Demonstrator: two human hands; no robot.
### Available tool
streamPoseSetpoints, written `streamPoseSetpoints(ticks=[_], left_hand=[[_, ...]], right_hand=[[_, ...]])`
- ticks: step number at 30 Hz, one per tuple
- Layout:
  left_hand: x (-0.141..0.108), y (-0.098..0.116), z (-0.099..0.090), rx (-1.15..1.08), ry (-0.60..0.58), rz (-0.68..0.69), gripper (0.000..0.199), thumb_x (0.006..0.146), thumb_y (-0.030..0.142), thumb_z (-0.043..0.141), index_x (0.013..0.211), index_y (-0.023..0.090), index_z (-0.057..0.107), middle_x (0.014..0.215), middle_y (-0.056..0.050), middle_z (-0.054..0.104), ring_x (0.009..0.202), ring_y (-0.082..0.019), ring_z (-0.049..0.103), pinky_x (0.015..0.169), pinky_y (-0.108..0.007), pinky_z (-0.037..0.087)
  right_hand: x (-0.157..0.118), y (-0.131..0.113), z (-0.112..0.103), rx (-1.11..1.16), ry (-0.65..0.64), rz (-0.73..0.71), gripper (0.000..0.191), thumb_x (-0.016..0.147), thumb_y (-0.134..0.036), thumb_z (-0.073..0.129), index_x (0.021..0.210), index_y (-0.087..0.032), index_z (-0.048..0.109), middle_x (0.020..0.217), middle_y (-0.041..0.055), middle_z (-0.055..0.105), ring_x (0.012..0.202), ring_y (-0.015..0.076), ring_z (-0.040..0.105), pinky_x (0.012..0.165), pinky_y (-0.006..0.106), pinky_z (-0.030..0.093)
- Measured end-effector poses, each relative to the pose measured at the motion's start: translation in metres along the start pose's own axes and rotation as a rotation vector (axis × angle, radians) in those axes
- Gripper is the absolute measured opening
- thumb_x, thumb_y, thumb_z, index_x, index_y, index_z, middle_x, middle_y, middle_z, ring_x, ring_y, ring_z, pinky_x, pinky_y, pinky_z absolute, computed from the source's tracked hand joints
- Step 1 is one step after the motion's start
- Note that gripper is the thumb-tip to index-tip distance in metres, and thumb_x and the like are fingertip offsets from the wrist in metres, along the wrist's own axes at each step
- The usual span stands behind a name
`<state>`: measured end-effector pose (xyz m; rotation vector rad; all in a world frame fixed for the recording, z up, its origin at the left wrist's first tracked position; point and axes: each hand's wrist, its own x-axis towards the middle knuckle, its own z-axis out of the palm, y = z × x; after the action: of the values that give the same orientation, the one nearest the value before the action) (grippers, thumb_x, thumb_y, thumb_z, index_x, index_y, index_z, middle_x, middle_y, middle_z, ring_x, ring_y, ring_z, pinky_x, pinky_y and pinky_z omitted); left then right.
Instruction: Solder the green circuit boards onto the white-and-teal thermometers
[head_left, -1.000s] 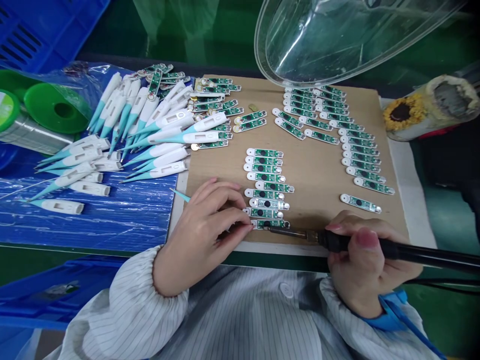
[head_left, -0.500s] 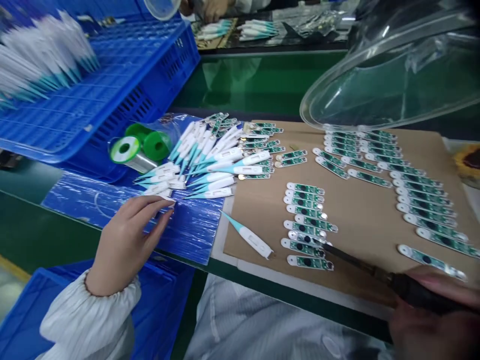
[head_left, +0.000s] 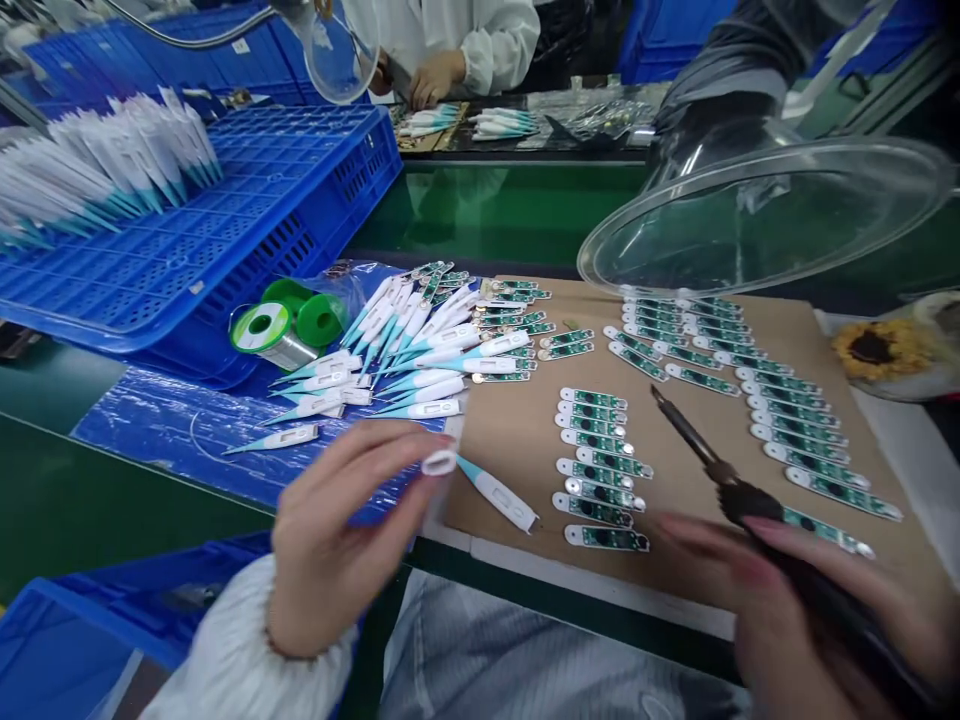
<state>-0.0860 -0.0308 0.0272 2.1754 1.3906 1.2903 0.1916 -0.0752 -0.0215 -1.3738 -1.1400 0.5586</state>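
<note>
My left hand [head_left: 345, 530] pinches a small white ring-like part [head_left: 439, 462] between thumb and fingertips, at the left edge of the brown board [head_left: 525, 560]. Just beside it lies a single white and teal thermometer [head_left: 504, 500]. Over the right part of the board, my right hand [head_left: 795, 600] is closed on a black-handled soldering iron [head_left: 731, 490], its tip pointing up and left. Between the hands sits a column of green circuit boards in white holders [head_left: 600, 468]. A pile of thermometers [head_left: 427, 350] is behind my left hand.
A blue crate [head_left: 300, 200] with bundled thermometers stands at the back left, near green solder spools [head_left: 262, 330]. A clear round lens [head_left: 757, 220] overhangs the back right. More circuit boards [head_left: 795, 400] line the right. Across the green belt [head_left: 480, 210] another person's hands [head_left: 435, 80] work.
My left hand has moved right, now with the white part pinched in view. One thermometer now lies apart on the blue wrap. The iron's tip has lifted away from the board column. The view has tilted up.
</note>
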Motion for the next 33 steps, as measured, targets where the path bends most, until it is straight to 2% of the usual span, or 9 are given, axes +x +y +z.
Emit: streamPoseSetpoints(ticks=[2, 3, 5, 7, 9, 14, 17, 21, 33], left_hand=[[0.001, 0.021, 0.029, -0.354, -0.012, -0.165, 0.025, 0.087, 0.006, 0.070, 0.104, 0.024, 0.072, 0.095, -0.002, 0.074, 0.086, -0.016, 0.070, 0.072, -0.025, 0.061], [0.000, 0.028, 0.043, -0.509, -0.043, -0.250, 0.020, 0.087, 0.009, 0.071, 0.102, 0.023, 0.073, 0.094, -0.003, 0.074, 0.081, -0.015, 0.070, 0.068, -0.023, 0.061], [-0.001, 0.034, 0.064, -0.735, -0.100, -0.379, 0.014, 0.087, 0.014, 0.072, 0.100, 0.020, 0.073, 0.091, -0.005, 0.073, 0.075, -0.014, 0.071, 0.062, -0.021, 0.062], [-0.001, 0.034, 0.075, -0.889, -0.126, -0.450, 0.014, 0.087, 0.016, 0.073, 0.101, 0.018, 0.074, 0.090, -0.006, 0.073, 0.072, -0.014, 0.071, 0.060, -0.020, 0.062], [0.000, 0.031, 0.076, -1.010, -0.127, -0.526, 0.016, 0.087, 0.019, 0.075, 0.103, 0.020, 0.076, 0.091, -0.005, 0.073, 0.070, -0.011, 0.069, 0.059, -0.016, 0.060], [0.006, 0.033, 0.067, -1.154, -0.061, -0.765, 0.007, 0.088, 0.028, 0.076, 0.093, 0.026, 0.081, 0.093, -0.001, 0.071, 0.068, -0.006, 0.062, 0.059, -0.011, 0.057], [0.007, 0.036, 0.065, -1.183, -0.031, -0.781, 0.008, 0.090, 0.027, 0.074, 0.089, 0.026, 0.081, 0.091, -0.001, 0.070, 0.074, -0.009, 0.063, 0.056, -0.013, 0.057], [0.006, 0.037, 0.064, -1.194, -0.022, -0.778, 0.013, 0.092, 0.024, 0.070, 0.088, 0.026, 0.082, 0.092, -0.003, 0.070, 0.083, -0.013, 0.065, 0.055, -0.013, 0.058], [0.005, 0.035, 0.065, -1.182, -0.038, -0.777, 0.018, 0.096, 0.028, 0.064, 0.099, 0.028, 0.082, 0.094, -0.003, 0.073, 0.085, -0.014, 0.065, 0.056, -0.014, 0.060]], right_hand=[[-0.001, -0.015, 0.014, -0.011, -0.220, -0.063, 0.037, 0.074, -0.031, 0.080, 0.110, -0.036, 0.069, 0.102, 0.0044, 0.078, 0.080, 0.0338, 0.076, 0.057, 0.040, 0.068], [-0.001, -0.019, 0.019, -0.001, -0.256, -0.078, 0.040, 0.074, -0.031, 0.082, 0.112, -0.034, 0.068, 0.102, 0.0043, 0.078, 0.080, 0.0322, 0.076, 0.057, 0.037, 0.068], [-0.002, -0.022, 0.027, -0.006, -0.238, -0.085, 0.035, 0.074, -0.029, 0.084, 0.105, -0.031, 0.069, 0.094, 0.0019, 0.079, 0.073, 0.0278, 0.077, 0.050, 0.028, 0.065], [-0.003, -0.023, 0.030, -0.025, -0.183, -0.082, 0.027, 0.074, -0.032, 0.085, 0.097, -0.029, 0.069, 0.085, -0.0005, 0.079, 0.066, 0.0241, 0.076, 0.043, 0.020, 0.060], [-0.005, -0.024, 0.030, -0.056, -0.158, -0.056, 0.025, 0.075, -0.034, 0.084, 0.093, -0.028, 0.069, 0.083, -0.0015, 0.078, 0.066, 0.0220, 0.076, 0.045, 0.017, 0.059], [-0.008, -0.026, 0.025, -0.127, -0.195, -0.004, 0.025, 0.078, -0.029, 0.083, 0.098, -0.028, 0.067, 0.089, -0.0020, 0.079, 0.075, 0.0175, 0.077, 0.063, 0.015, 0.063], [-0.008, -0.024, 0.023, -0.138, -0.224, -0.044, 0.025, 0.080, -0.030, 0.082, 0.100, -0.029, 0.066, 0.091, -0.0031, 0.078, 0.075, 0.0158, 0.077, 0.068, 0.015, 0.062], [-0.007, -0.022, 0.021, -0.188, -0.221, -0.055, 0.026, 0.080, -0.032, 0.082, 0.100, -0.029, 0.066, 0.090, -0.0034, 0.078, 0.075, 0.0155, 0.077, 0.066, 0.014, 0.062], [-0.003, -0.021, 0.021, -0.241, -0.249, -0.113, 0.024, 0.082, -0.035, 0.080, 0.100, -0.028, 0.065, 0.088, -0.0047, 0.078, 0.073, 0.0128, 0.077, 0.071, 0.010, 0.060]])
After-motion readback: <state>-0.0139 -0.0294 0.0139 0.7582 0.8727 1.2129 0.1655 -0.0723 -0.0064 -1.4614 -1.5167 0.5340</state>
